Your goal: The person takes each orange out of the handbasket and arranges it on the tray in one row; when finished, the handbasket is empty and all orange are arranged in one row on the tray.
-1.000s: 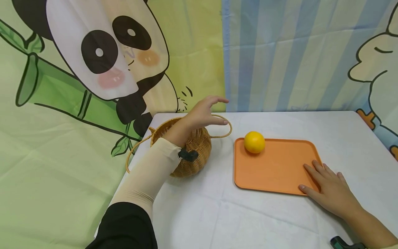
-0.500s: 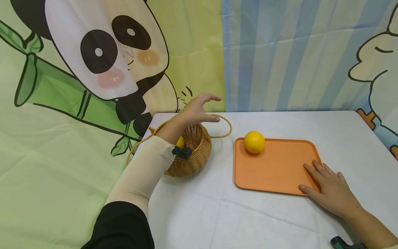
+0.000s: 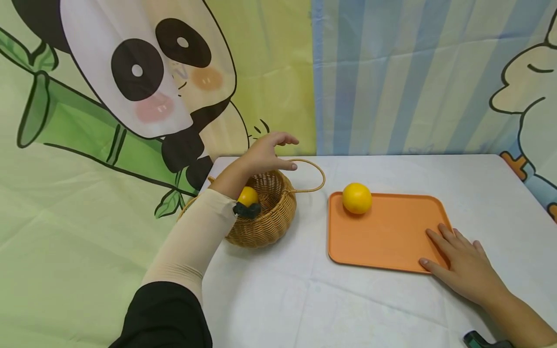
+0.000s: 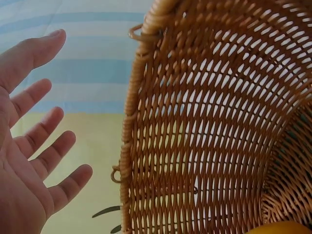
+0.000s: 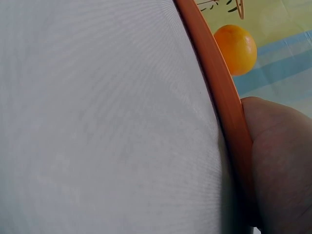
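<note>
My left hand [image 3: 264, 153] hovers over the far rim of a round wicker basket [image 3: 270, 217], its fingers spread and holding nothing. Inside the basket lies a yellow-orange fruit [image 3: 248, 196], partly hidden by my wrist and the strap on it. In the left wrist view, the woven basket wall [image 4: 195, 122] stands beside the spread fingers, and only the top of the fruit [image 4: 282, 228] shows. On the right, my right hand [image 3: 465, 266] rests with straight fingers on the near right corner of an orange tray [image 3: 391, 232]. A whole orange [image 3: 357, 198] sits at the tray's far left corner.
A white-covered table [image 3: 348, 304] carries the basket and tray. One thin looped handle [image 3: 319, 179] sticks out from the basket's right side toward the tray. Behind the table hangs a printed cloth [image 3: 270, 72] with a panda and stripes.
My left hand has drawn back a little to the left above the basket, uncovering the fruit inside it. The right hand, tray and the orange on it stay put.
</note>
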Action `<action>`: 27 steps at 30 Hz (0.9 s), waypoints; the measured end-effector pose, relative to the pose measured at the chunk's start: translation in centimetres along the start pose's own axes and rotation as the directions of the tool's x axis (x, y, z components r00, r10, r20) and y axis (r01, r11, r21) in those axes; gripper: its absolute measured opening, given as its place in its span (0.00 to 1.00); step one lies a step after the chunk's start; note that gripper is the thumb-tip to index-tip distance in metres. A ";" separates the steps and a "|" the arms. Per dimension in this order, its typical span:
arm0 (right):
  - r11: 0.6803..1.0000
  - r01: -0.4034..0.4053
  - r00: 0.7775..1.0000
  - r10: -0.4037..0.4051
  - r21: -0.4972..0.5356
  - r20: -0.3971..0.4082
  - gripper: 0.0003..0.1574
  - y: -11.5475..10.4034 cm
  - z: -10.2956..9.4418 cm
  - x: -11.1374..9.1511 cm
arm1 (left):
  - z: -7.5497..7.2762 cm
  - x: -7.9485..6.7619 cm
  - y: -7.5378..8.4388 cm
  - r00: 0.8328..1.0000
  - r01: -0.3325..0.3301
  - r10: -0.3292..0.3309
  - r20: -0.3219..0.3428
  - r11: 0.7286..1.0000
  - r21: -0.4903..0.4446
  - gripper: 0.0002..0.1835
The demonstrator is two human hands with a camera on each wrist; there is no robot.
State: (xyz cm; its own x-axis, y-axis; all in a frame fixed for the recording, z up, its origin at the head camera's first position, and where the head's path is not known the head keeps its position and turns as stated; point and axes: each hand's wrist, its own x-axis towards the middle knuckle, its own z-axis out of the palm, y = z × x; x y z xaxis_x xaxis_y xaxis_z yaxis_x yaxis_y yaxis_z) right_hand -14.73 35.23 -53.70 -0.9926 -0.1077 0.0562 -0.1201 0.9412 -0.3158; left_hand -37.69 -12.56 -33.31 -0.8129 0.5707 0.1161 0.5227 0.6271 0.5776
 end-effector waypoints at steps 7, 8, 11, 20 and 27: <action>1.000 0.000 1.000 0.000 0.005 -0.005 0.61 0.0 0.1 0.0 | -0.5 -0.8 -0.9 1.000 0.026 -0.026 -0.004 1.000 0.004 0.35; 1.000 0.000 1.000 0.001 0.005 -0.006 0.61 0.0 0.0 0.0 | -0.5 -0.9 -1.1 0.999 0.034 -0.034 -0.006 0.999 0.003 0.35; 1.000 0.000 1.000 0.000 0.007 -0.010 0.60 -0.1 0.0 0.0 | -0.7 -1.4 -1.5 0.998 0.054 -0.054 -0.014 0.999 0.002 0.35; 1.000 0.011 1.000 -0.011 0.021 -0.011 0.60 -0.1 0.0 0.0 | -1.0 -2.0 -2.7 0.996 0.085 -0.085 -0.031 0.996 0.000 0.32; 1.000 0.003 1.000 -0.003 0.008 -0.008 0.60 0.1 0.1 0.0 | -1.6 -2.3 -3.3 0.996 0.087 -0.086 0.012 0.994 -0.062 0.27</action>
State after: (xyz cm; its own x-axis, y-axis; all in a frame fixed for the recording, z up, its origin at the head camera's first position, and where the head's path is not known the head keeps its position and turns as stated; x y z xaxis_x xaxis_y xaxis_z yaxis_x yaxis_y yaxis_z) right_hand -14.76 35.27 -53.79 -0.9921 -0.1076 0.0646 -0.1228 0.9383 -0.3234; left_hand -37.96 -16.79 -34.15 -0.8519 0.5207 0.0565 0.4334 0.6403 0.6341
